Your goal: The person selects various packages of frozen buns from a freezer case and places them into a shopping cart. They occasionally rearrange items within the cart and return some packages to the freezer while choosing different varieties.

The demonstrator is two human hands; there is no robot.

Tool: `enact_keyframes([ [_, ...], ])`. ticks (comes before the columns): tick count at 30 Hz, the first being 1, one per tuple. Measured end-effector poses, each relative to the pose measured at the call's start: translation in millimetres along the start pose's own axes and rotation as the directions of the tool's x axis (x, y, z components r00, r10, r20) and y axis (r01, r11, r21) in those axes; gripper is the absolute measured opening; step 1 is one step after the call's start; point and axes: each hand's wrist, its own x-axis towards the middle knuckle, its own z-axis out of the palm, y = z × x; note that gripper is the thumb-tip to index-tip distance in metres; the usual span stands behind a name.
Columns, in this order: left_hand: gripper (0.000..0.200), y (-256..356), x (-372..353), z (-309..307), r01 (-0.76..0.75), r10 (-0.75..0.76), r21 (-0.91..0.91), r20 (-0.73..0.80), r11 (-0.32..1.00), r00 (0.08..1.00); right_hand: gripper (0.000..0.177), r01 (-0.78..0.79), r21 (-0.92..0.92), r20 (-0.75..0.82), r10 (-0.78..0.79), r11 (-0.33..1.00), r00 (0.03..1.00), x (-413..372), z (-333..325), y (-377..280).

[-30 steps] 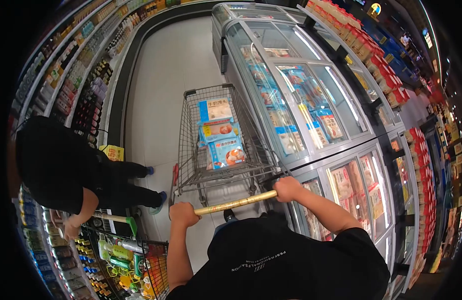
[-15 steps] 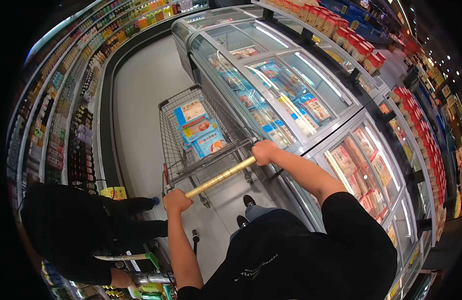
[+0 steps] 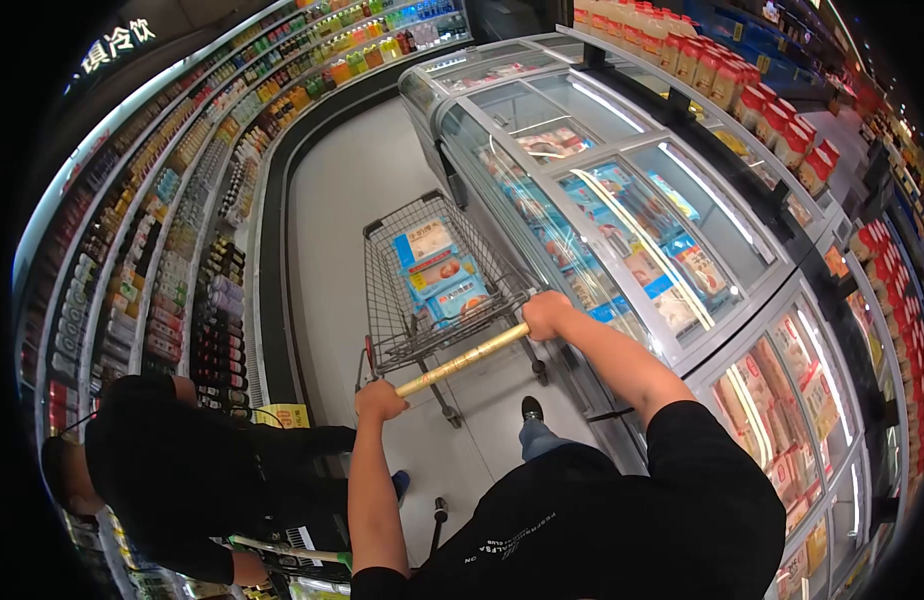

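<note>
A dark wire shopping cart (image 3: 402, 262) stands in front of me with its yellow push handle (image 3: 464, 360) toward my body. My left hand (image 3: 382, 400) is wrapped round the left end of that handle. At the other end, close to the freezer side, my right hand (image 3: 550, 315) grips it with the fingers closed. Inside the basket lie a few blue-and-white packages of food (image 3: 425, 240), stacked toward the middle. One of my shoes (image 3: 532, 408) shows on the floor behind the cart.
Glass-topped chest freezers (image 3: 622, 250) with packaged food run along my right. Curved drink shelves (image 3: 172, 250) line the left. A person in black (image 3: 202, 480) stands close at my left, beside another cart (image 3: 312, 560). Red-capped jars (image 3: 717, 75) stand above the freezers.
The view has swung left, so the cart, freezers and shelves sit farther right in it. Both hands keep their hold on the handle. One shoe has gone from sight, and the person's head now shows.
</note>
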Motion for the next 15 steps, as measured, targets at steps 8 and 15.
enact_keyframes([
  [8,0.045,-9,79,-44,0.019,-0.021,0.064,0.022,0.998,1.0,0.028,0.023,0.043,-0.008,-0.023,0.999,1.0,89,-31,34],
  [15,0.039,-24,146,-82,0.02,-0.018,0.084,-0.022,0.996,1.0,0.026,0.053,0.05,-0.073,-0.05,0.997,0.996,155,-70,46],
])
